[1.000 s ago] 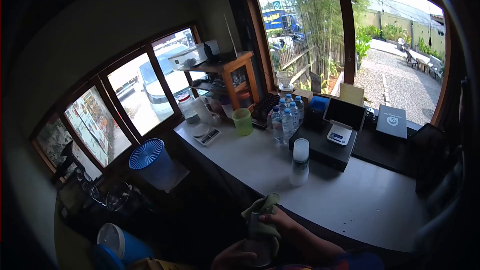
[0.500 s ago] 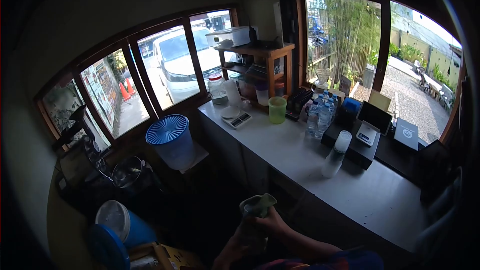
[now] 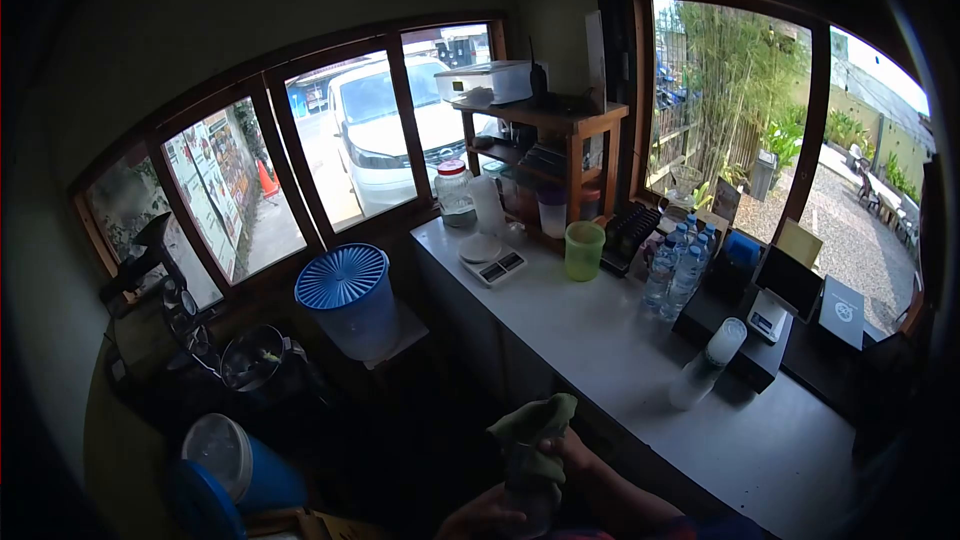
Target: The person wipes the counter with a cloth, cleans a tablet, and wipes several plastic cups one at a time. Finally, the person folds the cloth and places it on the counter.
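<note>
At the bottom centre, in front of the counter's edge, a green cloth (image 3: 535,418) is bunched over the top of a dim, clear-looking vessel (image 3: 532,485). My right hand (image 3: 574,452) grips the cloth at the upper right side of this vessel. Lower down, my left hand (image 3: 485,514) is wrapped round the vessel from the left. Dark shadow hides the vessel's lower part and some of my fingers.
The white counter (image 3: 580,340) carries a scale (image 3: 492,262), a green container (image 3: 583,251), water bottles (image 3: 675,275), stacked cups (image 3: 708,365) and a black box (image 3: 735,335). A blue-lidded bucket (image 3: 350,300) stands left. Another blue container (image 3: 245,460) sits lower left.
The cloth, the vessel and both my hands have shifted slightly right. The cloth's folds have changed shape over the top. The room's contents appear shifted right as the head view turned.
</note>
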{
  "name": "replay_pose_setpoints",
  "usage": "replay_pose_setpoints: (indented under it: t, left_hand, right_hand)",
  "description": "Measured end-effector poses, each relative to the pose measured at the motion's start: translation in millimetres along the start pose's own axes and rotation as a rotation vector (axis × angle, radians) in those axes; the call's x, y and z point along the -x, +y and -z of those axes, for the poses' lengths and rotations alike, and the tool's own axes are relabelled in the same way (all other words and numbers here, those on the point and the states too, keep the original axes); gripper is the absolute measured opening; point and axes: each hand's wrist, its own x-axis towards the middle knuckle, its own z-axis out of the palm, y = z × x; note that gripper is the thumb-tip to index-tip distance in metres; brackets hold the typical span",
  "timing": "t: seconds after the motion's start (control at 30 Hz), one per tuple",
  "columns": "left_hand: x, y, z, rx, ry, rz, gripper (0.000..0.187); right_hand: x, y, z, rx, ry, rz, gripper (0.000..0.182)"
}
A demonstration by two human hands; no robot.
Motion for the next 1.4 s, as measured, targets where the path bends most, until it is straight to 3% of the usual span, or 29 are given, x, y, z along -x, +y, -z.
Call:
replay_pose_setpoints:
  t: [0.17,0.23,0.3,0.4,0.43,0.5,0.6,0.7,0.73,0.83,0.97,1.1,1.2,1.23,1.33,1.4]
  left_hand:
    - [-57,33,56,0.048,0.029,0.161,0.073]
    - [-80,33,73,0.034,0.099,0.158,0.074]
    - [-100,23,82,0.035,0.173,0.152,0.075]
    - [-119,13,88,0.071,0.207,0.183,0.076]
    - [-126,21,89,0.096,0.162,0.211,0.075]
    - [-144,46,91,0.146,0.068,0.266,0.073]
    - [-174,80,96,0.219,-0.089,0.332,0.070]
    - [-195,67,117,-0.071,0.083,0.147,0.074]
    - [-209,63,127,-0.022,0.042,0.170,0.082]
    - [-241,51,119,0.015,0.115,0.076,0.078]
    - [-287,70,134,0.007,-0.339,0.506,0.080]
    - [-339,74,167,-0.071,-0.433,0.197,0.083]
    - [-374,56,201,-0.408,-0.207,0.009,0.080]
    - [-385,46,216,-0.536,-0.145,-0.020,0.082]
    - [-394,81,237,-0.454,-0.001,0.027,0.088]
    - [-400,43,266,-0.431,0.029,0.001,0.095]
  right_hand:
    - [-51,-3,36,-0.116,0.003,-0.039,0.066]
    - [-61,-7,41,0.249,-0.012,-0.030,0.059]
    - [-74,22,88,0.370,-0.069,-0.021,0.056]
    - [-88,-31,100,0.408,0.110,-0.011,0.054]
    - [-95,-49,105,0.168,0.125,0.000,0.054]
    - [-100,-65,126,0.009,0.200,0.028,0.060]
    - [-103,-70,121,-0.049,0.227,0.137,0.071]
    - [-99,-40,139,0.063,0.225,0.139,0.075]
    - [-96,-34,135,0.094,0.303,0.102,0.073]
    - [-98,-43,150,0.136,0.463,0.137,0.067]
    - [-98,-92,200,0.090,0.626,0.358,0.060]
    - [-118,-92,193,-0.005,0.621,0.574,0.061]
    - [-141,-52,211,0.571,0.838,0.320,0.056]
    - [-148,-31,227,0.607,0.853,0.331,0.048]
    - [-178,-6,248,0.621,0.832,0.259,0.044]
    - [-202,3,256,0.546,0.819,0.170,0.045]
